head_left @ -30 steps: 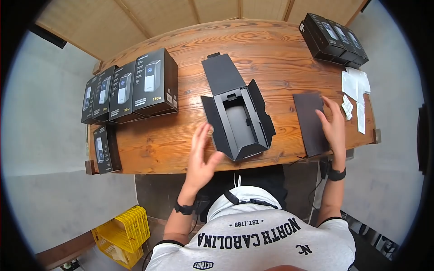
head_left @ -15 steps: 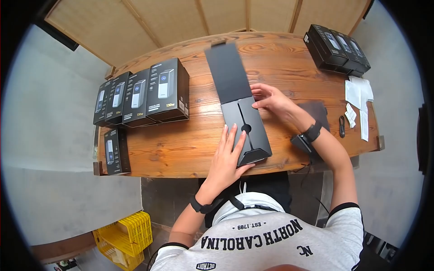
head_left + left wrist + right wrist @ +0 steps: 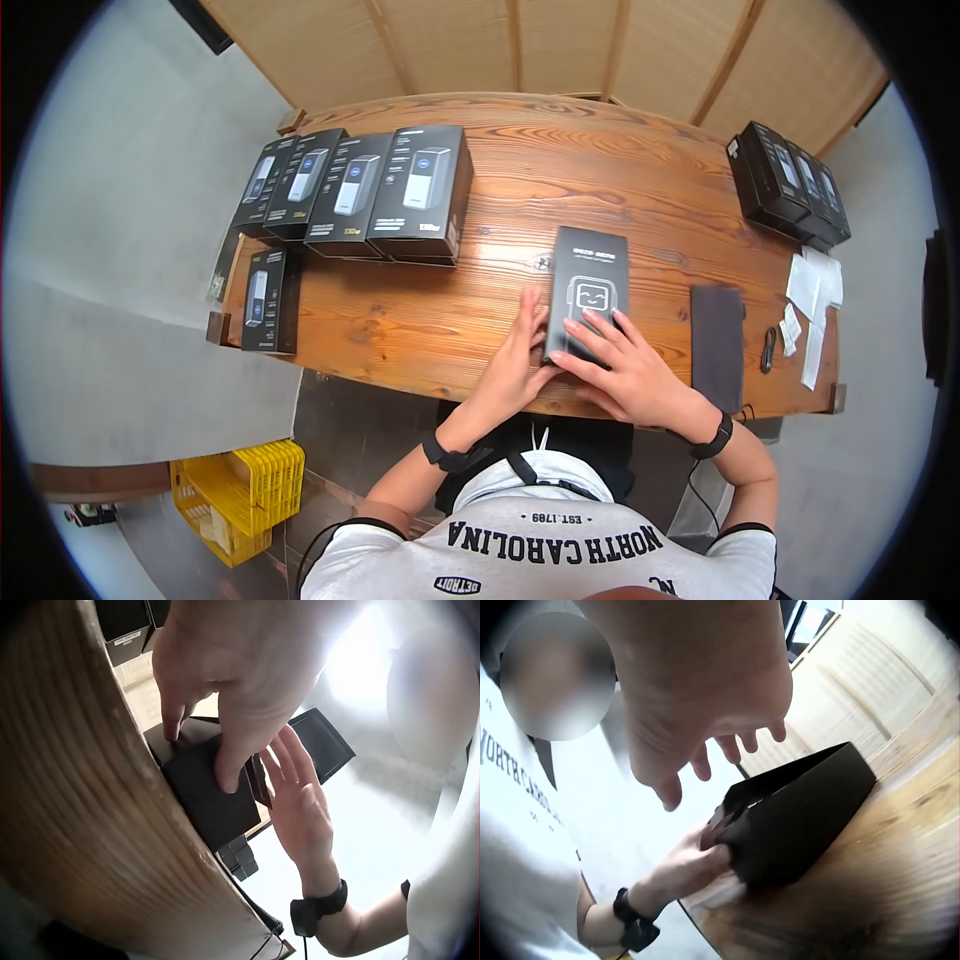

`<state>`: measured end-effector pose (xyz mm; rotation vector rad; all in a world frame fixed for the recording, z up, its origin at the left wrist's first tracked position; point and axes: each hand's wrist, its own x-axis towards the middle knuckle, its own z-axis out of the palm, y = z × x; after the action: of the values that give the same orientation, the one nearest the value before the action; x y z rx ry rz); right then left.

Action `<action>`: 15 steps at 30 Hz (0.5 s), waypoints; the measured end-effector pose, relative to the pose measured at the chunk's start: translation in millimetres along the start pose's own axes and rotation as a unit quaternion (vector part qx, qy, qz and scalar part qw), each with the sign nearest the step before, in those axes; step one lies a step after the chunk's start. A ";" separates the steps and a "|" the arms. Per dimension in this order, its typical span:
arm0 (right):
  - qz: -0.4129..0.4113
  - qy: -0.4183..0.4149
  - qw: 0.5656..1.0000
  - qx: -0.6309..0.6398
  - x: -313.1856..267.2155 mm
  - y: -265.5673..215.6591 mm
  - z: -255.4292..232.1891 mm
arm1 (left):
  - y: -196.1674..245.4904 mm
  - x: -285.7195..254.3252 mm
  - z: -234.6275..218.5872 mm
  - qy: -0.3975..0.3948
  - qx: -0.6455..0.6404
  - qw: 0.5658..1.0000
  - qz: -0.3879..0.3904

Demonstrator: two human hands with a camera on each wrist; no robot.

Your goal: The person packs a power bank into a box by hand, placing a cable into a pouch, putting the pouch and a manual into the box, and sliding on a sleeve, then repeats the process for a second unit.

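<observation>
A black box (image 3: 592, 262) with a printed smiling-face picture on its lid lies near the table's front edge. My left hand (image 3: 508, 372) holds its left side and near end, the thumb across the end panel (image 3: 214, 799) in the left wrist view. Over the near part of the lid is my right hand (image 3: 640, 382), fingers spread. In the right wrist view a gap shows along the top of the box (image 3: 810, 821), and the right hand's fingers (image 3: 701, 763) hang above it; the lid (image 3: 324, 744) looks raised in the left wrist view.
Several black printed boxes (image 3: 418, 190) stand at the left, one smaller box (image 3: 268, 302) before them. More boxes (image 3: 775, 180) sit at the back right. At the right lie a dark flat pouch (image 3: 717, 345), a black cable (image 3: 768, 350) and white papers (image 3: 815, 285).
The box's inner flaps have been folded in and the long lid brought down over them, its printed face now upward. Both hands have come to the near end of the box.
</observation>
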<state>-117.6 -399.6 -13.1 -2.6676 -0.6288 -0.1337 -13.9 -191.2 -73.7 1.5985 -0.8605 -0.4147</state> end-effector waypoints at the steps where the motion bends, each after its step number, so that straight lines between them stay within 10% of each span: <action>1: 0.002 -0.023 0.998 -0.058 2.3 3.7 9.0 | 1.1 -0.3 -1.8 0.005 0.003 1.000 0.001; 5: 0.065 -0.079 0.986 -0.129 25.7 38.9 -1.0 | 14.5 0.0 -10.2 -0.014 0.180 0.983 0.033; 15: 0.336 0.125 0.918 -0.171 49.3 262.3 -29.2 | -9.1 -29.4 -17.8 -0.055 0.416 0.908 0.019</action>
<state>43.7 -606.4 -70.5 -2.9547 0.4433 -0.4089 -18.4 -157.6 -84.2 2.3467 -1.2497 -0.0944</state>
